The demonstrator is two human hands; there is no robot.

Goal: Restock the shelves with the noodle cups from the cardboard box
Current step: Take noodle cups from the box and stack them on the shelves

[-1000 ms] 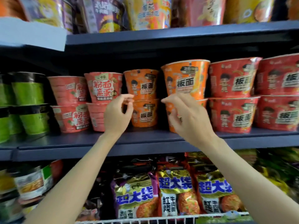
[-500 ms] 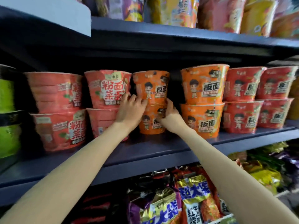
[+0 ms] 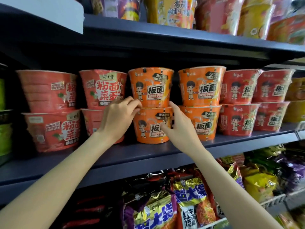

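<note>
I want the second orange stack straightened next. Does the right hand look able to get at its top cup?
Probably yes. The right hand rests on the lower orange cup right beside that stack, and the top cup stands at the shelf front with nothing before it.

arms: two, bare to frame edge | sleeves: none | left grip (image 3: 118, 119), right grip (image 3: 179, 128): ungloved

Big 板面 reads off the upper orange cup (image 3: 151, 87) and the lower orange cup (image 3: 151, 125). The red cup (image 3: 103, 89) shouts 粉面菜蛋 under 白家 (small print blurs). Below, a noodle bag (image 3: 189, 195) shows 超大袋.
</note>
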